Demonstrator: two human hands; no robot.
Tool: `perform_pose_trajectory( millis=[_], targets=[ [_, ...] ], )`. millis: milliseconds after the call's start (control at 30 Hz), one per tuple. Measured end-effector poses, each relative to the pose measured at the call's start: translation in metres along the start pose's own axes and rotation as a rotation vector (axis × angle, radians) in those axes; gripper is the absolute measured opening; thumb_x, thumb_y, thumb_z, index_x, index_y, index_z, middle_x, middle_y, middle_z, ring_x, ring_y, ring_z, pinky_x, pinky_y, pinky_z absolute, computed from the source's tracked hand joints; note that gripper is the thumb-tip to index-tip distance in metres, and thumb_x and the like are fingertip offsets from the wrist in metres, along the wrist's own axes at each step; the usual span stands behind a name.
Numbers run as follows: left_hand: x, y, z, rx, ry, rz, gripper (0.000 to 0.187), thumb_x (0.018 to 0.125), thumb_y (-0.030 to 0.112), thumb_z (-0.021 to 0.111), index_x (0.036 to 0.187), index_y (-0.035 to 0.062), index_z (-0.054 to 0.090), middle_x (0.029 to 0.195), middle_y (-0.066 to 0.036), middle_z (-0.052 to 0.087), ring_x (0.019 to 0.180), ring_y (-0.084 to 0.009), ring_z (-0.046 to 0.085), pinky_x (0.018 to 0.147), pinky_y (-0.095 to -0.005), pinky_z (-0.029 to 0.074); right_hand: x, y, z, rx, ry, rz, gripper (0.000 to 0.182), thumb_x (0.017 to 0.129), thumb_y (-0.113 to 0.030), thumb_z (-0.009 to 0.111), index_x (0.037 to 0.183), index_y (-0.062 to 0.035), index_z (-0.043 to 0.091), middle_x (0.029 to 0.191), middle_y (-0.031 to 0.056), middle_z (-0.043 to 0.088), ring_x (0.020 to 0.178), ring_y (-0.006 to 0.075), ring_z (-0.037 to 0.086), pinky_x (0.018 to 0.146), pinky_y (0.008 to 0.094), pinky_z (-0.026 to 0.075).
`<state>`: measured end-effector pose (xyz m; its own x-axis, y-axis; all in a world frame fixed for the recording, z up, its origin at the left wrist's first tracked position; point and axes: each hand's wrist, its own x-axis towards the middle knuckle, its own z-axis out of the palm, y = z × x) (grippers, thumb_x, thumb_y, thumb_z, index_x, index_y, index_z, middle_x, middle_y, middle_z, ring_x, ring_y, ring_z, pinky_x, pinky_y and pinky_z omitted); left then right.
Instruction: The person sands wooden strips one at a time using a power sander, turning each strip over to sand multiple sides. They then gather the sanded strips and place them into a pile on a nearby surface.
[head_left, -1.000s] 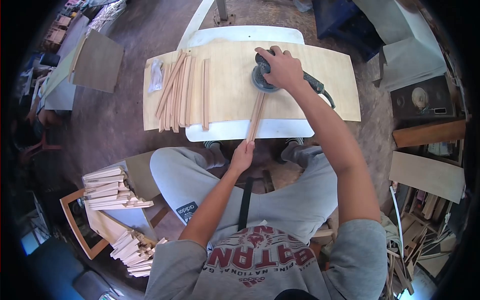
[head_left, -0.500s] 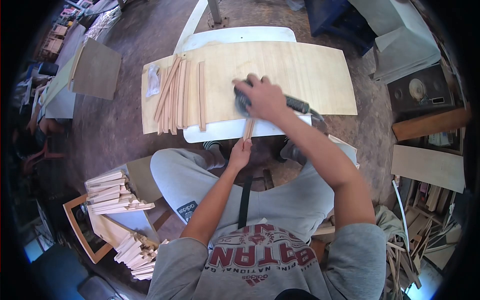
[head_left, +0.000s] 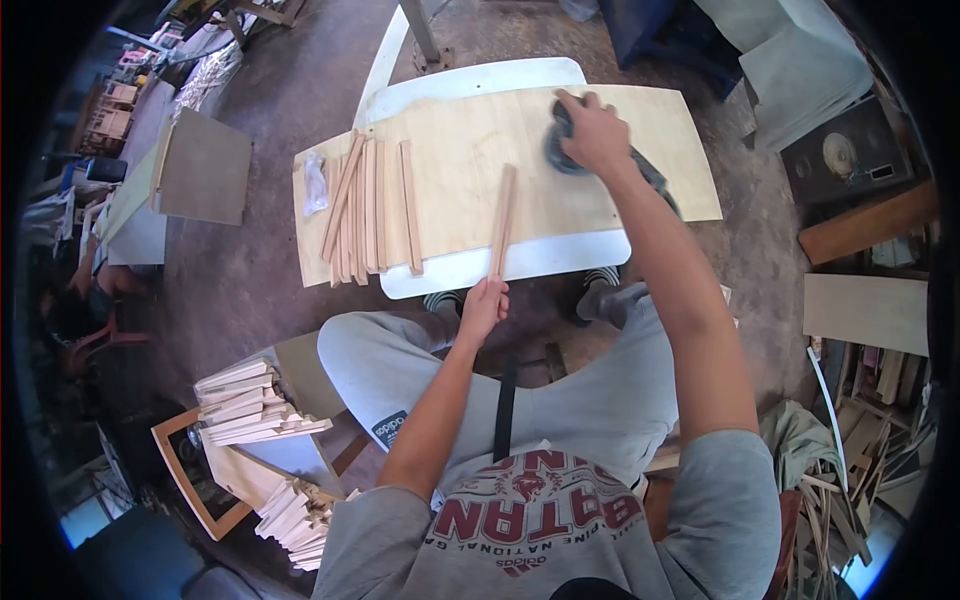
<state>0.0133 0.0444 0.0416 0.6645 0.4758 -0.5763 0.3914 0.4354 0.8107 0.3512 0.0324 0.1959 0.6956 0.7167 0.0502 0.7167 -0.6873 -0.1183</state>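
Observation:
My left hand point(head_left: 484, 308) is closed around the near end of a narrow wooden strip point(head_left: 504, 215), whose far part reaches over the plywood board point(head_left: 460, 130). Gripped from above by my right hand point(head_left: 598, 135) is a dark power sander point(head_left: 568, 150), at the right part of the board; its underside is hidden. Left of the held strip, a single wooden strip point(head_left: 411, 205) lies on the board. Farther left is a row of several strips point(head_left: 360, 215), one lying slantwise across the others, beside a clear plastic bag point(head_left: 315, 183).
A white tabletop point(head_left: 560, 255) shows under the board. Stacks of cut wood pieces point(head_left: 260, 405) sit low at my left, near a wooden frame point(head_left: 185, 485). Scrap wood point(head_left: 830, 500) and a speaker panel point(head_left: 840, 155) are at the right. A person sits at the far left.
The sander in my right hand has moved off the held strip, to the right and away from me. My left hand still holds the strip, now fully exposed.

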Motion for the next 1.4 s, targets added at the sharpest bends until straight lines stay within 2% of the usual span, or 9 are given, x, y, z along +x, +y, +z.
perform_pose_trajectory(
  millis=[167, 233, 300, 400, 500, 600, 800, 933, 1400],
  targets=[
    [0.011, 0.069, -0.011, 0.676, -0.031, -0.149, 0.085, 0.107, 0.066, 0.028, 0.091, -0.0027, 0.076, 0.083, -0.017, 0.077, 0.081, -0.0274, 0.076, 0.075, -0.0403, 0.059, -0.033, 0.06, 0.002, 0.023, -0.023, 0.197, 0.079, 0.076, -0.021, 0.076, 0.15, -0.0352, 0.051, 0.135, 0.0118, 0.061, 0.112, 0.0406, 0.067, 0.089, 0.0491, 0.06],
    [0.032, 0.083, -0.017, 1.067, 0.375, 0.275, 0.059, 0.107, 0.05, 0.041, 0.096, 0.0059, 0.079, 0.08, -0.017, 0.075, 0.081, -0.0386, 0.073, 0.081, -0.0474, 0.057, -0.048, 0.067, -0.001, 0.022, -0.031, 0.19, 0.079, 0.075, -0.022, 0.076, 0.149, -0.0354, 0.051, 0.134, 0.0115, 0.061, 0.11, 0.0406, 0.067, 0.088, 0.049, 0.06],
    [0.045, 0.111, -0.019, 1.154, 0.441, 0.618, 0.028, 0.094, 0.018, 0.065, 0.121, 0.0137, 0.07, 0.121, -0.013, 0.069, 0.113, -0.036, 0.067, 0.093, -0.0501, 0.053, -0.059, 0.074, -0.001, 0.029, -0.022, 0.175, 0.079, 0.074, -0.023, 0.076, 0.148, -0.0358, 0.052, 0.133, 0.0108, 0.061, 0.108, 0.0395, 0.068, 0.086, 0.0486, 0.061],
    [0.09, 0.118, -0.051, 1.677, 0.336, 1.168, 0.031, 0.092, 0.016, 0.067, 0.123, 0.0157, 0.065, 0.131, -0.011, 0.062, 0.12, -0.0315, 0.062, 0.094, -0.0519, 0.052, -0.071, 0.075, 0.002, 0.034, 0.016, 0.137, 0.079, 0.073, -0.023, 0.077, 0.148, -0.0362, 0.052, 0.133, 0.0106, 0.061, 0.107, 0.0386, 0.068, 0.085, 0.0487, 0.061],
    [0.098, 0.149, -0.061, 1.76, 0.218, 1.368, 0.027, 0.094, 0.02, 0.068, 0.12, 0.0185, 0.064, 0.116, -0.009, 0.068, 0.11, -0.0281, 0.067, 0.097, -0.0516, 0.05, -0.074, 0.074, 0.0, 0.031, 0.02, 0.129, 0.08, 0.073, -0.021, 0.077, 0.147, -0.0366, 0.052, 0.133, 0.0106, 0.06, 0.106, 0.0382, 0.068, 0.083, 0.0481, 0.061],
    [0.074, 0.171, -0.065, 1.746, -0.033, 0.72, 0.021, 0.095, 0.025, 0.068, 0.115, 0.0182, 0.066, 0.106, -0.008, 0.073, 0.098, -0.03, 0.071, 0.09, -0.0499, 0.053, -0.077, 0.073, -0.001, 0.027, 0.012, 0.13, 0.079, 0.074, -0.02, 0.077, 0.147, -0.0362, 0.052, 0.132, 0.0106, 0.06, 0.106, 0.0383, 0.068, 0.082, 0.0476, 0.061],
    [0.036, 0.081, -0.052, 0.673, 0.125, 0.321, 0.034, 0.107, 0.038, 0.055, 0.126, 0.0119, 0.066, 0.075, -0.007, 0.063, 0.064, -0.019, 0.065, 0.059, -0.0375, 0.052, -0.075, 0.059, 0.0, 0.075, -0.027, 0.121, 0.079, 0.075, -0.021, 0.078, 0.148, -0.0358, 0.052, 0.135, 0.0113, 0.06, 0.11, 0.0387, 0.067, 0.083, 0.0484, 0.061],
    [0.003, 0.016, 0.001, 0.143, 0.106, -0.061, 0.044, 0.109, 0.045, 0.05, 0.107, 0.0038, 0.065, 0.073, 0.0, 0.06, 0.059, -0.0091, 0.057, 0.051, -0.0244, 0.046, -0.085, 0.036, -0.003, 0.118, -0.032, -0.016, 0.08, 0.074, -0.022, 0.08, 0.148, -0.035, 0.052, 0.137, 0.0121, 0.059, 0.111, 0.0388, 0.067, 0.084, 0.0494, 0.061],
    [-0.002, -0.007, 0.024, -0.177, -0.029, -0.157, 0.051, 0.107, 0.059, 0.05, 0.09, 0.011, 0.051, 0.068, 0.003, 0.045, 0.055, -0.0082, 0.042, 0.049, -0.0254, 0.037, -0.111, -0.074, -0.006, 0.169, -0.041, -0.35, 0.082, 0.072, -0.021, 0.085, 0.146, -0.034, 0.053, 0.133, 0.0113, 0.06, 0.103, 0.0341, 0.067, 0.076, 0.0445, 0.063]
  ],
)
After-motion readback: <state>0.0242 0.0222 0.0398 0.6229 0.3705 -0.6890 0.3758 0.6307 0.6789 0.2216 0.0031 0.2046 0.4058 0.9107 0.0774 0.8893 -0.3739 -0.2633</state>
